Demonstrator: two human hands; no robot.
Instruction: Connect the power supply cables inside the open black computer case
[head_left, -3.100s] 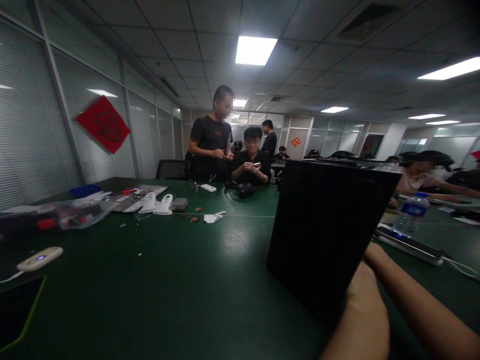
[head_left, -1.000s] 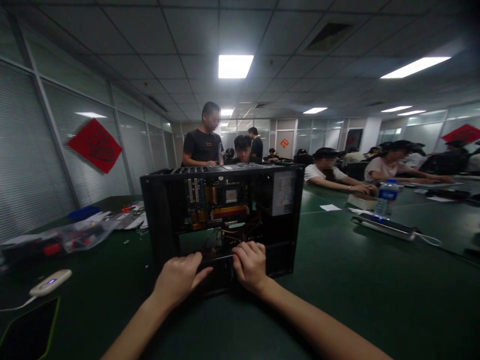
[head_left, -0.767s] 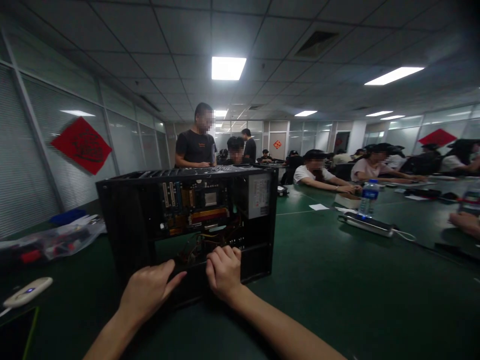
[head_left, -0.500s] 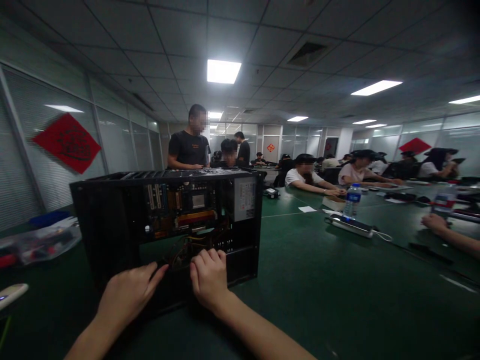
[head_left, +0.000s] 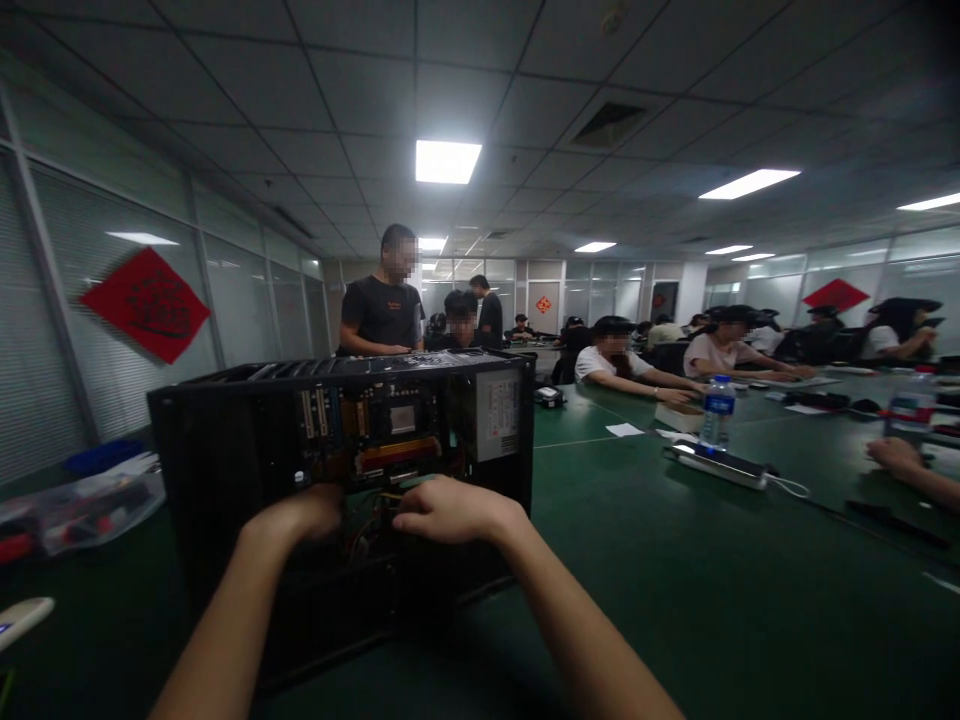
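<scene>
Reaching into the open computer case (head_left: 341, 470), both hands work among its cables; left hand (head_left: 304, 512) fingers hidden, right hand (head_left: 450, 508) curled, grasp unclear; steadying the case is advisable.

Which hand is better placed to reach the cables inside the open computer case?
Probably the right hand: its fingers curl directly over the loose cables inside the computer case; the left hand sits further left.
</scene>
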